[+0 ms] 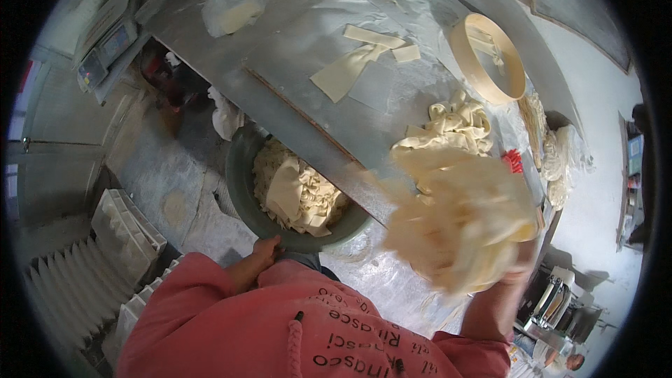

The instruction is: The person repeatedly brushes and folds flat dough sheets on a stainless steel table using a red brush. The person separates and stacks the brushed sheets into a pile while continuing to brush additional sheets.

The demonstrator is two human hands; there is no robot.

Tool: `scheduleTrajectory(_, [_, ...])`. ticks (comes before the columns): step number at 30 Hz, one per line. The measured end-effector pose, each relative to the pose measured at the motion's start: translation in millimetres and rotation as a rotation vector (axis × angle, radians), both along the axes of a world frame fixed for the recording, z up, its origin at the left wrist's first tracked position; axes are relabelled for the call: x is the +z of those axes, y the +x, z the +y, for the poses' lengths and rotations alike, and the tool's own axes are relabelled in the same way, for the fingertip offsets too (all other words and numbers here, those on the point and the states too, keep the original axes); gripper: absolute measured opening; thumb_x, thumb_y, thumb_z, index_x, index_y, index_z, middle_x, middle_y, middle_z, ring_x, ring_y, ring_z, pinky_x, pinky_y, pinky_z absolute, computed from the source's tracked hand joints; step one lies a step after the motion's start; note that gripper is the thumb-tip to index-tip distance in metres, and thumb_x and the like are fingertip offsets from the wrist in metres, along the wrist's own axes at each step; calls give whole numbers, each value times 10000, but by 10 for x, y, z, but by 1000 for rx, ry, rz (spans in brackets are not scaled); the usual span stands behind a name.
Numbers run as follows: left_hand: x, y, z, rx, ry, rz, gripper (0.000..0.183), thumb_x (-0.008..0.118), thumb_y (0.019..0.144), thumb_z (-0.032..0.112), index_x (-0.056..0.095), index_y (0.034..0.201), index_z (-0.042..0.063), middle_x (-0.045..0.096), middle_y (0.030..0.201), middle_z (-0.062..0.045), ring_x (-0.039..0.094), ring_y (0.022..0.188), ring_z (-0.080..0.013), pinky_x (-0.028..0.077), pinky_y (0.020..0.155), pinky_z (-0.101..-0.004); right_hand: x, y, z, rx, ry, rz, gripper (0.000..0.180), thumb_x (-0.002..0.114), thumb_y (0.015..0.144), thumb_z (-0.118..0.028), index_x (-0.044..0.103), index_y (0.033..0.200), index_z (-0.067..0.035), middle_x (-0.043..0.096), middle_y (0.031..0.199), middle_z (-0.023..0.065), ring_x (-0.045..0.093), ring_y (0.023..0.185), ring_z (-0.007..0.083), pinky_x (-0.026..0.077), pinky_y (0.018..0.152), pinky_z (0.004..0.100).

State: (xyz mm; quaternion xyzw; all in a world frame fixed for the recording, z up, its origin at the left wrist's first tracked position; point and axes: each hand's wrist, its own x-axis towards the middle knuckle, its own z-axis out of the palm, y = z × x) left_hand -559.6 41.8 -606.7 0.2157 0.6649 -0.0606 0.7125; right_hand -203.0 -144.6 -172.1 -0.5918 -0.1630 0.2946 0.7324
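Observation:
My left hand (269, 250) grips the near rim of a large green tub (315, 244), which holds a heap of pale dough strips and sheets (296, 191). At the right, my right hand (517, 268) holds up a big blurred bundle of thin dough sheets (462, 220); the fingers are partly hidden by it. Just beyond the bundle, a pile of folded dough strips (457, 123) lies on the metal table (294, 79). Flat dough pieces (346, 68) lie farther back on it.
A round wooden sieve frame (488, 58) stands at the table's right, near a red object (512, 161). A plastic bag with dough (236, 5) lies at the back. A scale (105, 42) is at the left, above plastic crates (126, 231). A person (551, 357) is at the far lower right.

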Motion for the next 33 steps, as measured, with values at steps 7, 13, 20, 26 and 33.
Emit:
scheduleTrajectory(7, [-319, -780, 152, -333, 378, -390, 325, 690, 857, 158, 527, 1116, 50, 570, 995, -95, 574, 830, -263, 511, 676, -422, -1372, -702, 1224, 602, -544, -671, 536, 707, 723, -156, 554, 1233, -95, 484, 1261, 200, 470, 1181, 381, 425, 973, 461])
scheduleTrajectory(13, [149, -70, 230, -35, -10, 32, 347, 689, 861, 179, 530, 1141, 50, 571, 1009, -102, 571, 826, -283, 497, 691, -424, -1234, 59, 647, 209, -1130, -1131, 812, 788, 667, -210, 441, 1393, -321, 243, 1460, 244, 275, 1331, 445, 310, 1062, 538])
scheduleTrajectory(20, [125, -80, 368, -88, -32, 8, 226, 672, 864, 139, 555, 1038, 55, 572, 838, -94, 553, 638, -236, 488, 519, -367, -1435, 1217, 262, 344, -1628, -976, 1065, 848, 575, -283, 260, 1433, -507, -46, 1590, 77, 19, 1433, 445, 222, 1022, 741])
scheduleTrajectory(26, [159, -70, 475, -149, -28, -2, 199, 685, 865, 151, 561, 984, 52, 571, 815, -90, 544, 593, -226, 483, 488, -348, -1907, 2177, 17, 250, -1378, -772, 824, 788, 524, -81, 533, 1294, -224, 464, 1382, 150, 506, 1209, 336, 465, 944, 450])
scheduleTrajectory(33, [110, -104, 469, -124, -61, 35, 244, 689, 863, 150, 542, 1036, 62, 573, 844, -93, 550, 611, -223, 507, 510, -352, -703, 1685, 9, 82, -429, -364, 430, 672, 596, -10, 620, 1022, 19, 648, 923, 57, 608, 866, 155, 496, 768, 303])
